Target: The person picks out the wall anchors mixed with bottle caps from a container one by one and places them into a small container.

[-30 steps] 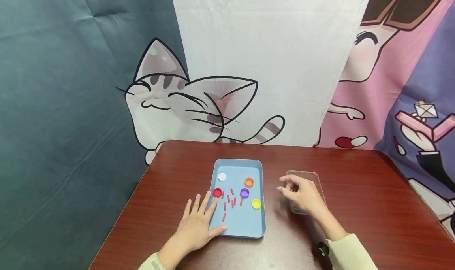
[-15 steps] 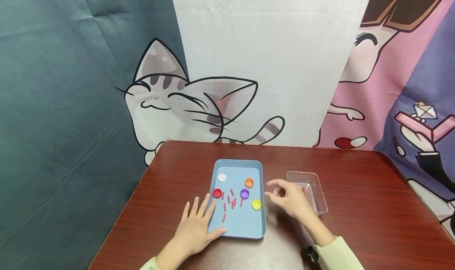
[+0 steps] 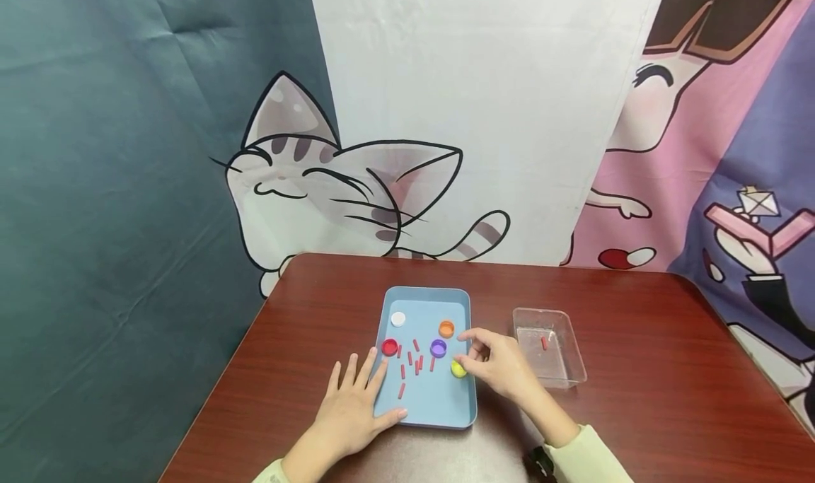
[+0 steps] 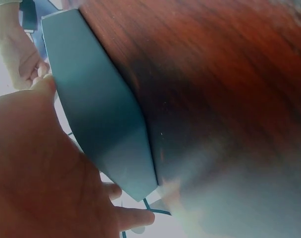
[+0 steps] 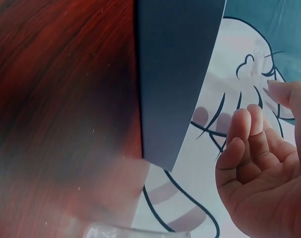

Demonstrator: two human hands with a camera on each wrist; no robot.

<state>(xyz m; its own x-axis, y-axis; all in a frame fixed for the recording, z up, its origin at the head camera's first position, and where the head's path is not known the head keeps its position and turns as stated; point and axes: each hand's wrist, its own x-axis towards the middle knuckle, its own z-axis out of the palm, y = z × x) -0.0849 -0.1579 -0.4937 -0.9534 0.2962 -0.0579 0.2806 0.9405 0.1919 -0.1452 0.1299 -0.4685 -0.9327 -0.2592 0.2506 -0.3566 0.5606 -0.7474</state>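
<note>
A light-blue tray (image 3: 439,406) holds several short red sticks (image 3: 409,358) and round cap-like pieces: white (image 3: 397,319), red (image 3: 390,347), orange (image 3: 446,329), purple (image 3: 438,348) and yellow (image 3: 458,369). My left hand (image 3: 347,411) rests at the tray's left edge, fingers spread and straight. Over the tray's right edge, by the yellow cap, hovers my right hand (image 3: 503,366). In the right wrist view a gap shows between the right hand's thumb (image 5: 289,94) and its loosely bent fingers (image 5: 239,124), with nothing between them.
To the right of the tray stands a clear plastic box (image 3: 576,359) with one red stick (image 3: 544,343) lying inside. Both sit on a dark red-brown wooden table (image 3: 668,370). Behind it hangs a cloth backdrop (image 3: 509,115) with cartoon figures.
My right hand has moved left from over the clear box to the tray's right edge, uncovering the red stick in the box. The left hand stays in place.
</note>
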